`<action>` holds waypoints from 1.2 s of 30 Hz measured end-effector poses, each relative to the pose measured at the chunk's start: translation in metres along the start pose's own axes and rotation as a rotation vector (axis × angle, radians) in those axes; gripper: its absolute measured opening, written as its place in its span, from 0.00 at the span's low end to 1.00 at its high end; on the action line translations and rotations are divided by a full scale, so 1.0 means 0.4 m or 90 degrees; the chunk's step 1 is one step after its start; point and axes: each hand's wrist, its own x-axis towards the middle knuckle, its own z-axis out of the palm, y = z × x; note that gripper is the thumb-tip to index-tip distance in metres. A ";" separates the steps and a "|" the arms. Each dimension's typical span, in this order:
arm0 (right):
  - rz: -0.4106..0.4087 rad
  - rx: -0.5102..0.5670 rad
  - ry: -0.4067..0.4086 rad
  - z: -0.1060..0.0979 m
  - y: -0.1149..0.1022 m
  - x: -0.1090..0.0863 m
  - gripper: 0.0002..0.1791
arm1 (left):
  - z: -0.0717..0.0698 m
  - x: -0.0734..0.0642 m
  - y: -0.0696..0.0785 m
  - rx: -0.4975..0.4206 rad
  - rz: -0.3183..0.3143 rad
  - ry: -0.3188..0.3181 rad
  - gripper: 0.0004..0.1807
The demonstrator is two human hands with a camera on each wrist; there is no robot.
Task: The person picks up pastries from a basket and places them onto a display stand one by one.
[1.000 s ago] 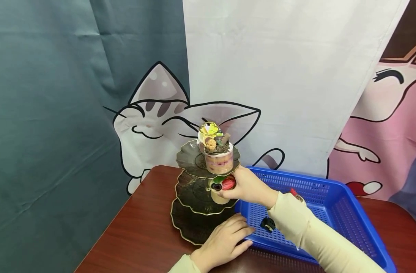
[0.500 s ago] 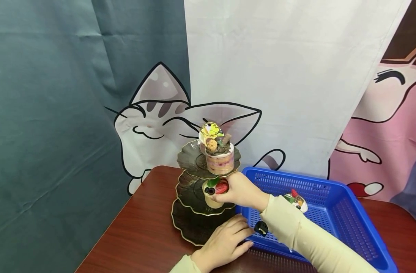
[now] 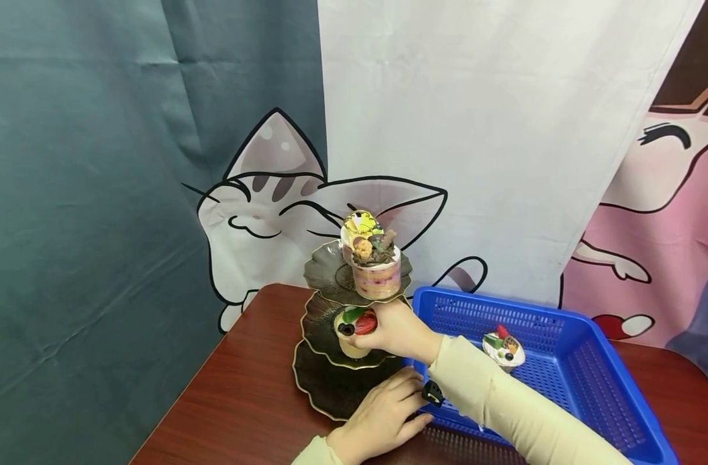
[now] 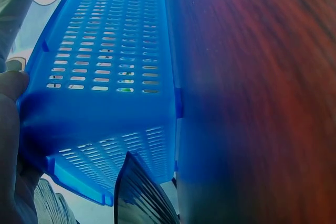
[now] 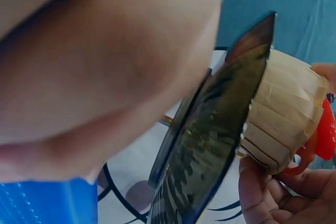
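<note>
My right hand (image 3: 397, 332) holds a fruit-topped cupcake (image 3: 350, 347) by its side, over the middle tier of a dark three-tier stand (image 3: 316, 332) with gold edges. Strawberry, a green leaf and dark berries show on top. In the right wrist view, fingers and thumb pinch the pleated tan cupcake (image 5: 283, 111) close to a tier's edge; whether its base touches the tier cannot be told. At the near left corner of a blue basket (image 3: 569, 365), my left hand (image 3: 383, 413) holds the rim, its thumb and fingers on either side of the corner.
Two dessert cups, a layered one (image 3: 377, 278) and a yellow-topped one (image 3: 361, 225), stand on the top tier. One cream-topped cupcake (image 3: 503, 349) sits inside the basket. The bottom tier (image 3: 331, 384) lies low beside my left hand. A printed curtain (image 3: 476, 129) hangs behind the table.
My right hand has carried the fruit-topped cupcake leftward, farther in over the middle tier. The cream-topped cupcake in the basket has come out from behind the sleeve. My left hand has stayed put.
</note>
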 end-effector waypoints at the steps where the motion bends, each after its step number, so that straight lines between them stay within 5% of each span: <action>1: 0.004 -0.003 0.001 0.003 -0.001 0.001 0.24 | 0.000 -0.001 0.000 0.001 -0.002 -0.001 0.09; 12: 0.029 -0.036 -0.011 0.016 -0.001 0.011 0.23 | -0.003 -0.001 0.002 -0.004 -0.015 -0.012 0.08; 36: 0.090 0.012 -0.027 0.014 0.007 0.015 0.33 | 0.000 0.001 -0.006 0.012 0.032 0.026 0.07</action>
